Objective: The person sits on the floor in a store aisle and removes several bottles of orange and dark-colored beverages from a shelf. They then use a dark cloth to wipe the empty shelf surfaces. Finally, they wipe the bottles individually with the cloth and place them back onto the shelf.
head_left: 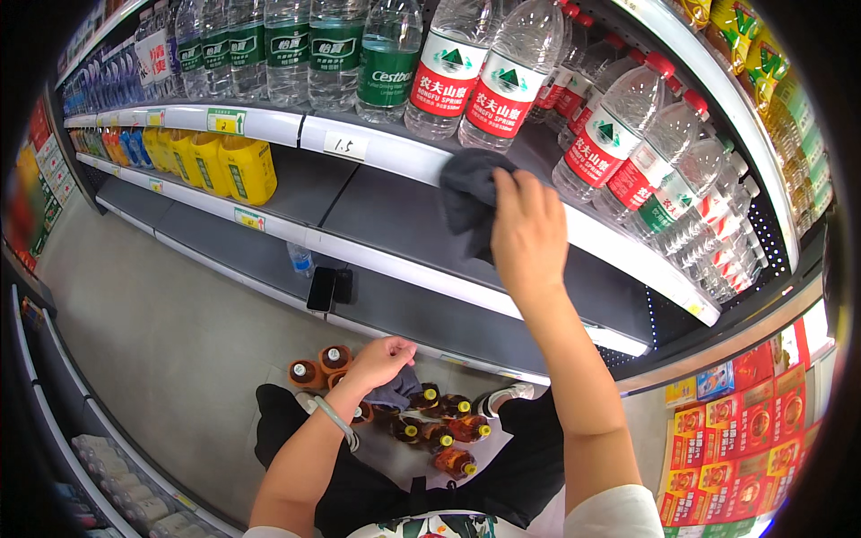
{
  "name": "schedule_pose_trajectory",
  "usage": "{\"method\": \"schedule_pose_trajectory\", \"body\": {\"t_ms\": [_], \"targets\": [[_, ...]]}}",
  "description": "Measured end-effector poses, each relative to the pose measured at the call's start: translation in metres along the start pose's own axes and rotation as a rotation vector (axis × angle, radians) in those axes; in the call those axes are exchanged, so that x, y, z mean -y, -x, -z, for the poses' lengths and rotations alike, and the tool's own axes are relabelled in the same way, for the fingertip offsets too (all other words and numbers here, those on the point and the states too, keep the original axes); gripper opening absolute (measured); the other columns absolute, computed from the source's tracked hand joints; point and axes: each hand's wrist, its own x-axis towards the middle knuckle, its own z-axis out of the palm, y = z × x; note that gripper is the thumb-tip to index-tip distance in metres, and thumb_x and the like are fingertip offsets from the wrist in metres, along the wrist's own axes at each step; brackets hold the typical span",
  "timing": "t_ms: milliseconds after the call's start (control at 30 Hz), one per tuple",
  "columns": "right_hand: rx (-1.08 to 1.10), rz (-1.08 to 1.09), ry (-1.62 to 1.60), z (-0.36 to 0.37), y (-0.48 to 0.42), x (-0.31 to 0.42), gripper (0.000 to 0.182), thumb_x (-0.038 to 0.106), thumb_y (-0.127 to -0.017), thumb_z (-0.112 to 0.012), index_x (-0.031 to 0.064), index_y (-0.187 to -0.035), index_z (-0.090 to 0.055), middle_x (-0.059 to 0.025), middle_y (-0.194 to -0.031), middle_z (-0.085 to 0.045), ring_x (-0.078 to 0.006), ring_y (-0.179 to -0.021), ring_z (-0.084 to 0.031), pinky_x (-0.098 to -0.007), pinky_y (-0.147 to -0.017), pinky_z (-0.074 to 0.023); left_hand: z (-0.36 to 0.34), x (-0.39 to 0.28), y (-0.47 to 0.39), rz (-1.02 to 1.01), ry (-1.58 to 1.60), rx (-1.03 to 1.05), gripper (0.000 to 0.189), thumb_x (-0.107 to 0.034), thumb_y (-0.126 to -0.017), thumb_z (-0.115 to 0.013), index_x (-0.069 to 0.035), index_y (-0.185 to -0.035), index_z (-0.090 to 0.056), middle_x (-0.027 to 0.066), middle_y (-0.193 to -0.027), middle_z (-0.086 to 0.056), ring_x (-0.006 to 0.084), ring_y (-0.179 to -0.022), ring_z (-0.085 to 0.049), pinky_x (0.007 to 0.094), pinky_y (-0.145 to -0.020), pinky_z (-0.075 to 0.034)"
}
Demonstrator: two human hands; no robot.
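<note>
My right hand (531, 232) holds a dark grey cloth (471, 195) against the front edge of the shelf (410, 165) that bears water bottles. Right above the cloth stand bottles with red and white labels (499, 101). My left hand (383, 363), with a pale bangle at the wrist, hangs lower over the floor, its fingers curled. A second grey cloth (397, 390) lies just below it on dark drink bottles with yellow caps (440, 437); whether the left fingers touch that cloth is unclear. Orange bottles with white caps (306, 371) stand left of my left hand.
Yellow bottles (249, 171) stand on the middle shelf at left. The lowest shelf holds a black phone (321, 289) and a small clear bottle (301, 259). Stacked red cartons (740, 450) are at right. Another shelf unit (74, 397) runs along the lower left.
</note>
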Motion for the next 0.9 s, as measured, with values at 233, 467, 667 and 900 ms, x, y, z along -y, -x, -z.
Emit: {"method": "schedule_pose_trajectory", "body": {"t_ms": [233,467,667,900], "targets": [[0.041,-0.130,0.057,0.031,0.063,-0.063,0.043,0.006,-0.076,-0.060,0.0069,-0.119,-0.063,-0.0069,-0.111,-0.058,-0.0254,-0.090,-0.057,-0.0377,-0.078,-0.0475,-0.014,-0.003,0.002,0.024,-0.056,0.067,0.038,-0.033,-0.096,-0.059,0.002,-0.111,-0.065,0.0098,-0.095,-0.073,0.0166,-0.091,-0.068,0.0292,-0.081,-0.050],[0.088,-0.200,0.093,0.047,0.102,-0.111,0.046,0.006,-0.077,-0.062,0.0086,-0.123,-0.061,-0.0081,-0.114,-0.057,-0.0254,-0.095,-0.056,-0.0371,-0.083,-0.0477,-0.022,0.001,-0.001,0.055,-0.048,0.075,0.032,-0.025,-0.096,-0.059,0.003,-0.111,-0.065,0.0123,-0.096,-0.072,0.0176,-0.090,-0.068,0.0282,-0.082,-0.050],[0.049,-0.285,0.120,0.061,0.127,-0.154,0.042,0.005,-0.077,-0.062,0.0106,-0.119,-0.064,-0.0066,-0.110,-0.058,-0.0250,-0.092,-0.057,-0.0365,-0.082,-0.0478,-0.013,0.031,-0.002,0.128,-0.117,0.041,0.035,-0.029,-0.095,-0.061,0.003,-0.109,-0.066,0.0104,-0.090,-0.072,0.0159,-0.085,-0.067,0.0277,-0.079,-0.050],[0.072,-0.315,0.386,0.090,0.194,-0.248,0.042,0.005,-0.077,-0.058,0.0091,-0.119,-0.064,-0.0036,-0.107,-0.059,-0.0226,-0.088,-0.057,-0.0361,-0.076,-0.0475,-0.026,0.039,0.000,0.235,-0.174,0.045,0.031,-0.027,-0.094,-0.062,0.001,-0.107,-0.067,0.0092,-0.088,-0.072,0.0152,-0.085,-0.067,0.0274,-0.079,-0.050]]}}
